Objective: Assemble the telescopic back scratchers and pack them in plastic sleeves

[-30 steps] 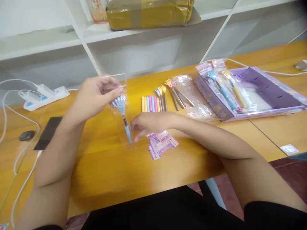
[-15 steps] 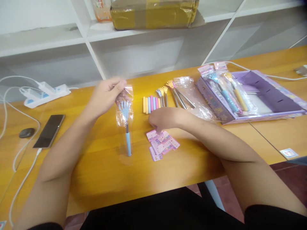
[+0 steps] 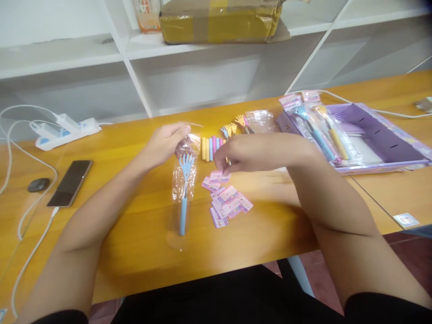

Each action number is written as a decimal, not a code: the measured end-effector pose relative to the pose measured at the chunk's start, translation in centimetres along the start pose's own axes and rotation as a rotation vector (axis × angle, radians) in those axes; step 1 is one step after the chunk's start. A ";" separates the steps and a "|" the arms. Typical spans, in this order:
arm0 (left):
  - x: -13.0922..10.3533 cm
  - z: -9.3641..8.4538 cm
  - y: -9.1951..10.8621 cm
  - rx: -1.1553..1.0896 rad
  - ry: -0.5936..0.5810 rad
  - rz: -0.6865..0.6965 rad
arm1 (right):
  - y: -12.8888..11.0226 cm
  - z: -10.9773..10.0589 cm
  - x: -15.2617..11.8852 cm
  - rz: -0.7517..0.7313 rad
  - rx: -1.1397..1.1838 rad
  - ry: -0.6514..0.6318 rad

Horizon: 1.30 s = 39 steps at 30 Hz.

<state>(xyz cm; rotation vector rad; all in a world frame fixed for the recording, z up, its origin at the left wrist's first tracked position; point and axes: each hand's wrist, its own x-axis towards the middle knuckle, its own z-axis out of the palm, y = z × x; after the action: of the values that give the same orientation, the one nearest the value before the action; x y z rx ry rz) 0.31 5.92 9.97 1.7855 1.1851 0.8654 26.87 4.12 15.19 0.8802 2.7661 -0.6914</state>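
Observation:
My left hand (image 3: 168, 141) is closed on the top of a clear plastic bag (image 3: 175, 189). Inside that bag hangs a back scratcher (image 3: 183, 213) with a light blue hand-shaped head and a blue grip. To its right, my right hand (image 3: 239, 153) pinches a small pink card (image 3: 220, 177) just above the table. Below the pinched card, several similar cards (image 3: 227, 202) lie in an overlapping pile. Colored grip tubes (image 3: 209, 148) stand in a row behind, partly covered by my right hand. Scratcher heads (image 3: 230, 130) show past it, their metal rods mostly hidden.
A purple box (image 3: 401, 135) at the right carries bagged back scratchers (image 3: 320, 135) on its near left side. Empty clear bags (image 3: 259, 120) lie beside it. A phone (image 3: 70, 183), a mouse (image 3: 38, 185) and a power strip (image 3: 69, 133) with cables occupy the left.
My left hand has brought the bagged scratcher slightly right and nearer to me. My right hand has lifted a card from the pile's top, and the cards there have shifted.

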 end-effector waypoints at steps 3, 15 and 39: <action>-0.2 0.0 0.1 -0.013 -0.031 0.036 | -0.4 -0.7 -0.9 -0.048 0.108 0.346; -0.9 0.5 1.3 -0.048 -0.233 0.172 | -0.8 -0.2 0.1 0.156 0.038 0.637; -1.2 0.2 2.0 0.067 -0.167 0.170 | -0.6 -0.7 -0.1 0.261 0.060 0.587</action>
<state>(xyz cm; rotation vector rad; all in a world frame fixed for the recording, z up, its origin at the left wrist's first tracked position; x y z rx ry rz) 0.91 4.29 11.51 1.9934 0.9762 0.7624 26.63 3.95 16.07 1.6493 3.0227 -0.5365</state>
